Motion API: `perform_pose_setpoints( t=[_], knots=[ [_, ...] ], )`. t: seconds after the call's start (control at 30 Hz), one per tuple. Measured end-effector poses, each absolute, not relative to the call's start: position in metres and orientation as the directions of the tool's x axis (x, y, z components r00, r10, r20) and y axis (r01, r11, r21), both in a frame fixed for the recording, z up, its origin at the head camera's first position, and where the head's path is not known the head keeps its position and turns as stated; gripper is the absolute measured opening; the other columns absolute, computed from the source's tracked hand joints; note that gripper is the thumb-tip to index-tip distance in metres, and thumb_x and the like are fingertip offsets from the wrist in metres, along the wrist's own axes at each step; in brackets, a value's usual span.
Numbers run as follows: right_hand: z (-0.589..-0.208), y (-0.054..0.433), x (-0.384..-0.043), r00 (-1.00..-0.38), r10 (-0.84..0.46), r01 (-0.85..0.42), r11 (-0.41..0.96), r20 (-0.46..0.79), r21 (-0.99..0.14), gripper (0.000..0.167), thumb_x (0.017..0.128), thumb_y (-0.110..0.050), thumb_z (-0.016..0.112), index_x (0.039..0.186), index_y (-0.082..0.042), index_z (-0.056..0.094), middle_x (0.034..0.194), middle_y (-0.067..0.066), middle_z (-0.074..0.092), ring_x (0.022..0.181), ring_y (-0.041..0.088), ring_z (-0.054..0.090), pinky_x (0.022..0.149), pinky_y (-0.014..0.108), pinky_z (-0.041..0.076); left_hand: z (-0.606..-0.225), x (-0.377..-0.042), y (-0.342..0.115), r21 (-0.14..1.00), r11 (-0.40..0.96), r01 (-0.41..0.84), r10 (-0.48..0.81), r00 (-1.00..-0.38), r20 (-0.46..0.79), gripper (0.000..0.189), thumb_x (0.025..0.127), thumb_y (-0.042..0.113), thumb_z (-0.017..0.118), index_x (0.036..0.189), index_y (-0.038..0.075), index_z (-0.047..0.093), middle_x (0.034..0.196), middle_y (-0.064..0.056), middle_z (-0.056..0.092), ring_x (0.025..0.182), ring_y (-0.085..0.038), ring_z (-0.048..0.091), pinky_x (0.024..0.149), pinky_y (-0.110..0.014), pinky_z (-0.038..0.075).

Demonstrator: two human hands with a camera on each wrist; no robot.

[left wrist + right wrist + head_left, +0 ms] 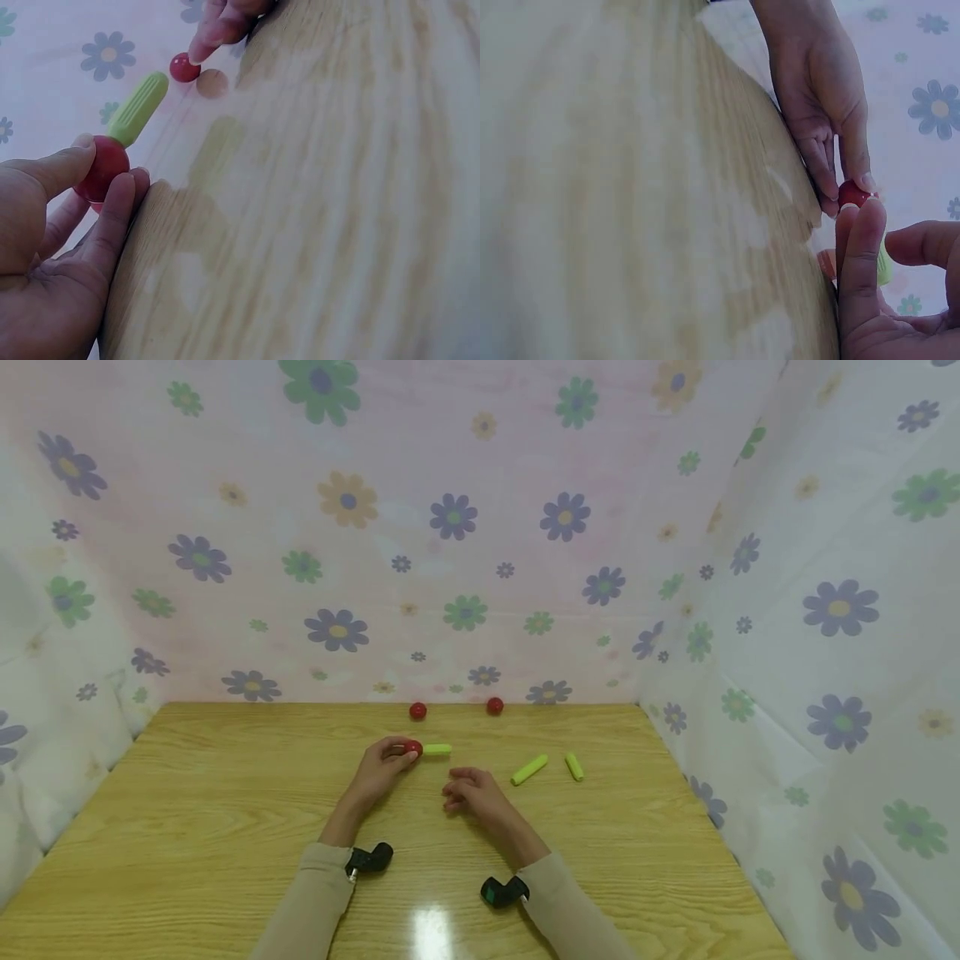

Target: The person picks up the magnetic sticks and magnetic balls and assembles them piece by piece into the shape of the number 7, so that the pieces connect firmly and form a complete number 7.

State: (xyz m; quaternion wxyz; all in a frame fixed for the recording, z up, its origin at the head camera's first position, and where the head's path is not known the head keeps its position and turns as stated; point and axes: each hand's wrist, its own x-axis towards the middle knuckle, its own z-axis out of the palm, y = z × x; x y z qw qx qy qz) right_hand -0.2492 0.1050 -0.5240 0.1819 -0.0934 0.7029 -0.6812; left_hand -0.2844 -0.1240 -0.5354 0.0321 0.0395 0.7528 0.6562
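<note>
Thumb and fingers of my left hand (380, 774) pinch a shiny red ball (103, 169). From the ball a ridged lime-green stick (139, 109) points away from the palm; in the head view this stick (438, 749) lies level, toward the right. My right hand (483, 799) is held apart from it, nearer to me and to the right, with loosely bent fingers and nothing between them. In the right wrist view, the fingertips of the right hand (870, 277) overlap the red ball (853, 194), and most of the green stick is hidden behind them.
Two more red balls, one left (417, 711) and one right (495, 706), sit along the back edge of the wooden table (225, 802). A longer green stick (529, 770) and a shorter one (573, 767) lie right of my right hand. Flower-patterned cloth (405, 593) encloses the back and sides.
</note>
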Motion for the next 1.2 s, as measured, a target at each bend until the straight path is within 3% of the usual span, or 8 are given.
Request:
perform_pose_setpoints(
  t=[0.43, 0.8, 1.2],
  knots=[
    [-0.516, 0.135, -0.214, -0.816, -0.516, 0.252, 0.087, -0.26, -0.964, 0.043, 0.107, -0.012, 0.046, 0.143, 0.012, 0.043, 0.103, 0.009, 0.063, 0.083, 0.012, 0.066, 0.07, 0.023, 0.057, -0.539, -0.28, -0.125, 0.994, 0.107, 0.003, 0.096, -0.995, -0.007, 0.036, 0.099, 0.015, 0.068, 0.131, -0.002, 0.06, 0.124, -0.022, 0.065, 0.111, -0.026, 0.066, 0.084, -0.024, 0.055],
    [-0.509, 0.174, -0.214, -0.772, -0.555, 0.204, 0.244, -0.309, -0.948, 0.038, 0.108, -0.021, 0.049, 0.13, 0.008, 0.06, 0.084, 0.004, 0.066, 0.068, 0.009, 0.064, 0.062, 0.022, 0.056, -0.536, -0.279, -0.122, 0.993, 0.118, 0.027, 0.099, -0.995, 0.016, 0.036, 0.1, 0.016, 0.067, 0.131, -0.002, 0.06, 0.125, -0.022, 0.064, 0.114, -0.029, 0.064, 0.085, -0.024, 0.054],
    [-0.495, 0.222, -0.223, -0.789, -0.532, 0.147, 0.32, -0.306, -0.936, 0.044, 0.109, -0.026, 0.05, 0.136, 0.009, 0.056, 0.096, 0.011, 0.068, 0.079, 0.015, 0.068, 0.069, 0.029, 0.06, -0.533, -0.28, -0.121, 0.992, 0.126, 0.031, 0.101, -0.995, 0.018, 0.035, 0.101, 0.015, 0.067, 0.131, -0.001, 0.06, 0.125, -0.022, 0.064, 0.114, -0.03, 0.064, 0.086, -0.026, 0.054]
  ],
)
